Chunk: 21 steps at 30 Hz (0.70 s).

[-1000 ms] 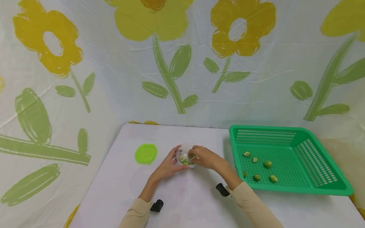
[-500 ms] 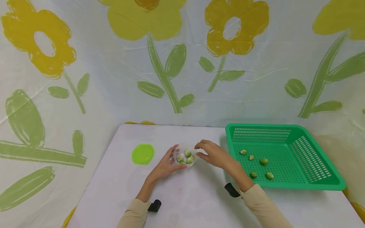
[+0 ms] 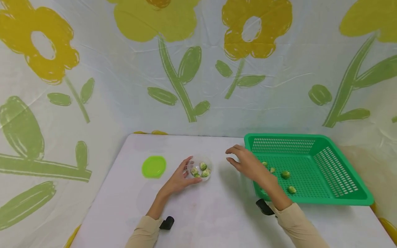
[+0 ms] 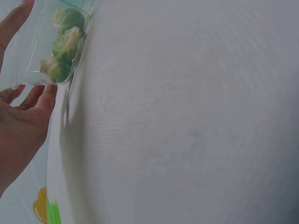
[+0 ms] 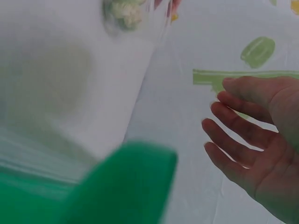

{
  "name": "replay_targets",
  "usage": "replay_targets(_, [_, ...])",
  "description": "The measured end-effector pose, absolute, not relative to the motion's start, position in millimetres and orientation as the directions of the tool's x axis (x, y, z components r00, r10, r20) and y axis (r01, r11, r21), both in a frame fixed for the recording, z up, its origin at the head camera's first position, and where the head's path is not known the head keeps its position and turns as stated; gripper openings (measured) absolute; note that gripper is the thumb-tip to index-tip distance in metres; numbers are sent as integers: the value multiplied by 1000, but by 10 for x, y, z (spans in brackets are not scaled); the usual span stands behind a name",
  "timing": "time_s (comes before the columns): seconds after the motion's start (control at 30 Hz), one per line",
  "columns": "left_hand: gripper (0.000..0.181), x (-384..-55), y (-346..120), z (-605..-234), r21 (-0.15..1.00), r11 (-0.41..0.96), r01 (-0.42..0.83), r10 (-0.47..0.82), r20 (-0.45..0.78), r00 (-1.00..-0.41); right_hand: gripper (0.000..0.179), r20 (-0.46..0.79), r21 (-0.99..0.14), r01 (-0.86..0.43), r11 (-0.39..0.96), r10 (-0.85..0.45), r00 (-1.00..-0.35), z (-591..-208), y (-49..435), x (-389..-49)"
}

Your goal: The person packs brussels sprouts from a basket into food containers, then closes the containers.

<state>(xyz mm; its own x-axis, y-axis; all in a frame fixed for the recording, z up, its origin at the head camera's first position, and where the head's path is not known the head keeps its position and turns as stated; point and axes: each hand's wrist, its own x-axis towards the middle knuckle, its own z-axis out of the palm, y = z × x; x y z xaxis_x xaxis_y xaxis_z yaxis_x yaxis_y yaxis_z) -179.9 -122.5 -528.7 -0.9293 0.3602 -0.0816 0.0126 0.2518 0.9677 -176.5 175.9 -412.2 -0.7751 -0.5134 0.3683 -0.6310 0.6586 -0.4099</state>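
Observation:
My left hand (image 3: 179, 179) grips a small clear plastic container (image 3: 198, 165) from its left side, thumb in front and fingers behind. Several Brussels sprouts (image 3: 203, 166) lie in it; the left wrist view shows sprouts (image 4: 65, 46) through its see-through wall. My right hand (image 3: 248, 164) hangs over the left rim of a green basket (image 3: 328, 200), fingers loosely bent with nothing between them. The right wrist view shows this hand (image 5: 252, 130) with its fingers spread. Several more Brussels sprouts (image 3: 285, 174) lie in the basket, some partly hidden by my right arm.
A bright green lid (image 3: 154, 166) lies on the white table (image 3: 192, 213) to the left of the container. Behind the table hangs a flower-patterned cloth (image 3: 133, 86). The basket takes up the table's right side.
My right hand has let go of a Brussels sprout inside the container and moved right, to the basket's edge. My left hand still holds the container.

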Motion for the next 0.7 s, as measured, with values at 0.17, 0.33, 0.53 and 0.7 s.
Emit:
replay_targets(0.17, [106,-1794,-1221,-5286,966,256,29,365,-69,-928,20,428,-405,-621,671,-461,-777,-4122,1898,-1744])
replay_targets(0.33, [105,-1794,-1220,-5305,969,246,28,361,-64,-930,19,402,-437,-572,694,-418,-815,-4116,2031,-1716])
replay_targets(0.53, [105,-1784,-1217,-5304,969,249,12,354,-79,-932,21,389,-436,-539,721,-389,-835,-4156,2203,-1702])
replay_targets(0.7, [104,-1780,-1215,-5289,966,257,22,357,-74,-931,22,426,-440,-530,725,-352,-834,-4190,2351,-1670])
